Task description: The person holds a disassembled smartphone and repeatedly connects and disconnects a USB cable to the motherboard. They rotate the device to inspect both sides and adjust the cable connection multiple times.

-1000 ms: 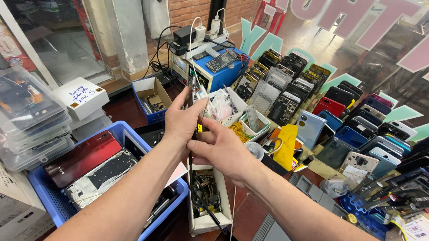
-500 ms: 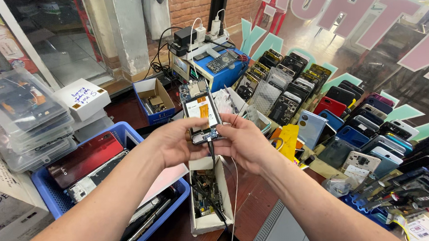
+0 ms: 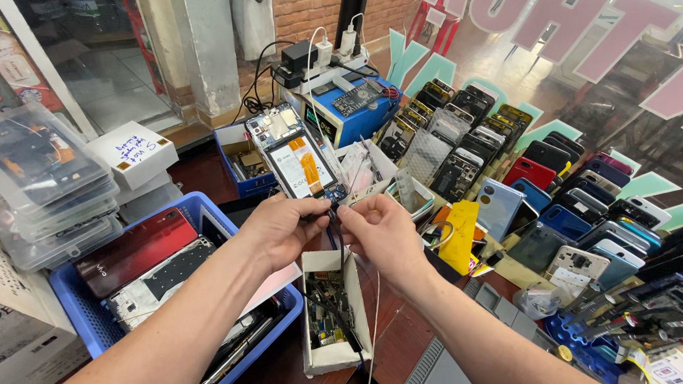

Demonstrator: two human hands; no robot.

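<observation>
An opened phone (image 3: 295, 159) with its back cover off stands upright above my hands, showing a circuit board at the top and an orange ribbon cable in the middle. My left hand (image 3: 282, 228) pinches its bottom edge. My right hand (image 3: 381, 232) meets it there, fingertips closed on thin dark wires (image 3: 333, 222) hanging from the phone's lower end. A white cable (image 3: 375, 319) trails down from my right hand. Below both hands lies a narrow white box (image 3: 317, 352) with several small electronic parts.
A blue basket (image 3: 76, 300) at left holds a red phone back and phone frames. Clear plastic cases (image 3: 38, 180) and a white box (image 3: 132, 150) stand behind it. Rows of phone backs (image 3: 545, 185) fill the right. A blue power unit (image 3: 354, 108) sits at the back.
The phone rose and turned from edge-on to face me. Both hands came together at its bottom edge, and my right fingers closed on the wires.
</observation>
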